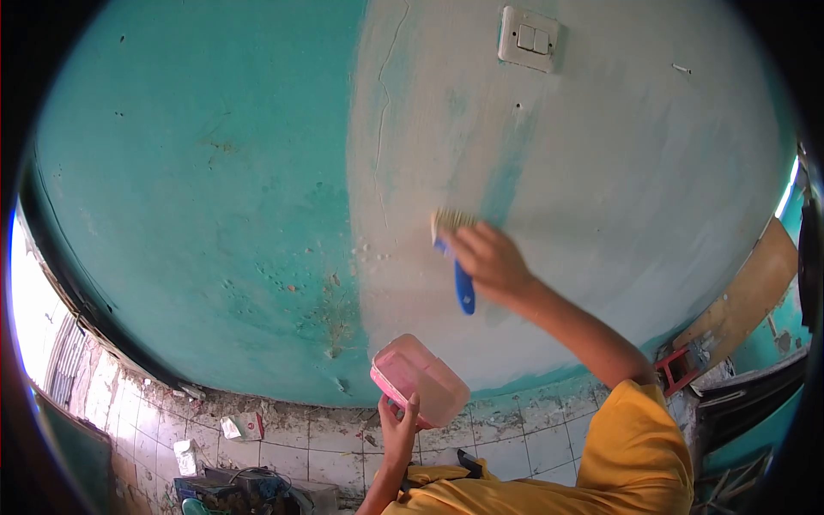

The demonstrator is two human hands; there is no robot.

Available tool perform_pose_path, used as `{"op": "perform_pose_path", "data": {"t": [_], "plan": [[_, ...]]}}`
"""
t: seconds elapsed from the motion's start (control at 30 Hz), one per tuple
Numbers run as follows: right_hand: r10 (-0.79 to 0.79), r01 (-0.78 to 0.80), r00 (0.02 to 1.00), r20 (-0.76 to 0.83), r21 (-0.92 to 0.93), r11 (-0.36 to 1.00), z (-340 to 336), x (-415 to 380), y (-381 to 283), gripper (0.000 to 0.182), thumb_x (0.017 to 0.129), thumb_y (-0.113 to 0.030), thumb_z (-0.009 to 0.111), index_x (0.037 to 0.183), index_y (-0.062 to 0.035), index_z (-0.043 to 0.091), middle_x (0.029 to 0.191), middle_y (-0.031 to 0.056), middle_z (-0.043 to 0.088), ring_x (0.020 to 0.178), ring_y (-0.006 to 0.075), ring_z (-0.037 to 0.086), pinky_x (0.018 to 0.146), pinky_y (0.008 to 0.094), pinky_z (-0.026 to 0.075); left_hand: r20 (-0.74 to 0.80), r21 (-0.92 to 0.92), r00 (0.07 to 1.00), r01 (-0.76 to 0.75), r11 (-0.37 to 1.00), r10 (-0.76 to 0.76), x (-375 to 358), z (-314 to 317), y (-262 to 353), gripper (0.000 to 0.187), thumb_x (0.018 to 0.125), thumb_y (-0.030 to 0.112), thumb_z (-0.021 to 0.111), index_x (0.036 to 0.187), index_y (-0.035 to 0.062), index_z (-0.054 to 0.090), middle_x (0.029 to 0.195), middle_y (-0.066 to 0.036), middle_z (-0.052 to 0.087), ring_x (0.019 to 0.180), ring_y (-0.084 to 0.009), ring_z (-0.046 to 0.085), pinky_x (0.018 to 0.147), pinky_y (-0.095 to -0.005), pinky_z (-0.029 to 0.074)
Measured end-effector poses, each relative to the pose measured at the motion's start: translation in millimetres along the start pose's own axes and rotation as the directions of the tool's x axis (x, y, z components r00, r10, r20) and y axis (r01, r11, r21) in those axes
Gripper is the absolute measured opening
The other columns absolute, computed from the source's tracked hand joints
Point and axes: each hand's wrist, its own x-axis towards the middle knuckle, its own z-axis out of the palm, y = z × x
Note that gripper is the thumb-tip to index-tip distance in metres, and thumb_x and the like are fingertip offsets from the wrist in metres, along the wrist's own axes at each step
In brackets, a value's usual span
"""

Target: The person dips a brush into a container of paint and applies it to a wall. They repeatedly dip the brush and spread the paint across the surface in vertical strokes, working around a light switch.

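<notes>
My right hand point(491, 264) is closed around a paintbrush point(464, 290) with a blue handle and pale bristles. The bristles are up against the wall point(446, 154), or very near it, on the part coated whitish. Teal shows through that coat in a streak above the hand. Lower down, my left hand point(399, 429) grips a pink plastic tub point(433, 378) by its near side, thumb at the rim. Pale paint seems to coat the tub's inside. The tub is tilted, apart from the brush.
A white light switch point(528, 39) sits high on the wall, with a screw point(681, 69) to its right. Left of the coat, the teal surface point(215, 172) is blistered low down. Litter point(243, 427) and dark clutter point(240, 491) lie on the tiled floor point(330, 463). A red plastic object point(678, 369) stands at right.
</notes>
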Motion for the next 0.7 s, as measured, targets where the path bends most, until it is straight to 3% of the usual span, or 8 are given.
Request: {"op": "perform_pose_path", "data": {"t": [0.03, 0.17, 0.3, 0.37, 0.47, 0.6, 0.67, 0.7], "plan": [[0.040, -0.051, 0.989, 0.143, 0.074, 0.996, 8.7, -10.4, -11.5, 0.041, 0.082, -0.006, 0.068, 0.123, -0.0019, 0.069, 0.093, 0.0078, 0.062, 0.084, 0.0263, 0.058, 0.076, 0.0372, 0.051, -0.001, -0.001, 1.000, 0.002, 1.000, -0.002, -1.8, 0.7, 1.2, 0.093, 0.093, 0.045, 0.075, 0.153, -0.0013, 0.022, 0.138, -0.025, 0.046, 0.118, -0.0320, 0.061, 0.075, -0.0387, 0.064], [0.169, -0.204, 0.965, 0.200, 0.171, 0.964, -10.4, 5.3, 5.7, 0.034, 0.084, -0.018, 0.072, 0.118, -0.0190, 0.071, 0.092, 0.0067, 0.063, 0.093, 0.0277, 0.064, 0.079, 0.0399, 0.056, -0.011, 0.003, 1.000, -0.001, 1.000, 0.001, -5.4, 2.6, 8.8, 0.091, 0.094, 0.044, 0.075, 0.152, -0.0010, 0.022, 0.138, -0.024, 0.047, 0.117, -0.0306, 0.061, 0.076, -0.0379, 0.064], [-0.014, -0.008, 0.989, -0.148, -0.146, 0.989, -66.8, 85.4, 83.6, 0.031, 0.087, -0.007, 0.075, 0.118, -0.0098, 0.073, 0.097, 0.0090, 0.070, 0.084, 0.0275, 0.066, 0.074, 0.0383, 0.055, -0.036, 0.036, 0.999, 0.034, 0.999, -0.033, -5.2, -0.2, 3.6, 0.090, 0.094, 0.045, 0.075, 0.152, -0.0010, 0.023, 0.134, -0.022, 0.051, 0.115, -0.0277, 0.062, 0.076, -0.0357, 0.062], [-0.005, -0.065, 0.925, -0.379, -0.172, 0.983, -98.6, 114.4, 93.6, 0.030, 0.090, -0.010, 0.074, 0.120, -0.0104, 0.074, 0.099, 0.0078, 0.070, 0.087, 0.0250, 0.065, 0.075, 0.0374, 0.055, -0.041, 0.056, 0.999, 0.035, 0.998, -0.033, -5.8, -2.6, -1.9, 0.085, 0.095, 0.045, 0.073, 0.151, 0.0004, 0.026, 0.135, -0.021, 0.052, 0.116, -0.0282, 0.062, 0.077, -0.0386, 0.063], [0.009, -0.138, 0.905, -0.425, -0.275, 0.952, -108.1, 120.3, 78.0, 0.034, 0.091, -0.015, 0.074, 0.125, -0.0108, 0.072, 0.102, 0.0068, 0.069, 0.091, 0.0228, 0.063, 0.078, 0.0362, 0.054, -0.053, 0.065, 0.998, 0.038, 0.997, -0.034, -6.8, -3.0, -2.2, 0.080, 0.096, 0.044, 0.071, 0.150, 0.0019, 0.029, 0.135, -0.020, 0.054, 0.116, -0.0287, 0.063, 0.077, -0.0417, 0.064], [-0.018, -0.040, 0.981, -0.194, -0.288, 0.957, -37.6, 62.6, 35.3, 0.048, 0.080, 0.001, 0.062, 0.128, 0.0018, 0.066, 0.091, 0.0082, 0.057, 0.080, 0.0247, 0.052, 0.071, 0.0347, 0.048, -0.064, 0.022, 0.997, 0.039, 0.999, -0.037, -7.1, -6.1, 0.9, 0.090, 0.093, 0.047, 0.075, 0.151, -0.0015, 0.025, 0.133, -0.022, 0.053, 0.112, -0.0266, 0.062, 0.077, -0.0360, 0.061], [-0.015, 0.012, 0.999, -0.044, -0.060, 0.998, -4.2, 24.0, 1.5, 0.046, 0.078, -0.001, 0.063, 0.123, 0.0050, 0.067, 0.089, 0.0089, 0.058, 0.081, 0.0263, 0.054, 0.075, 0.0369, 0.050, -0.065, 0.018, 0.998, 0.021, 1.000, -0.020, -5.0, -8.5, 3.1, 0.090, 0.093, 0.047, 0.075, 0.151, -0.0014, 0.025, 0.133, -0.022, 0.052, 0.112, -0.0268, 0.062, 0.077, -0.0360, 0.061], [-0.037, 0.037, 0.994, 0.099, -0.001, 0.999, 16.6, 4.2, -5.5, 0.043, 0.079, -0.009, 0.067, 0.121, -0.0025, 0.066, 0.091, 0.0082, 0.058, 0.088, 0.0271, 0.059, 0.078, 0.0362, 0.054, -0.064, 0.017, 0.998, 0.011, 1.000, -0.010, -6.1, -9.1, 3.2, 0.091, 0.093, 0.047, 0.075, 0.151, -0.0013, 0.025, 0.133, -0.022, 0.052, 0.112, -0.0271, 0.062, 0.077, -0.0361, 0.061]]}}
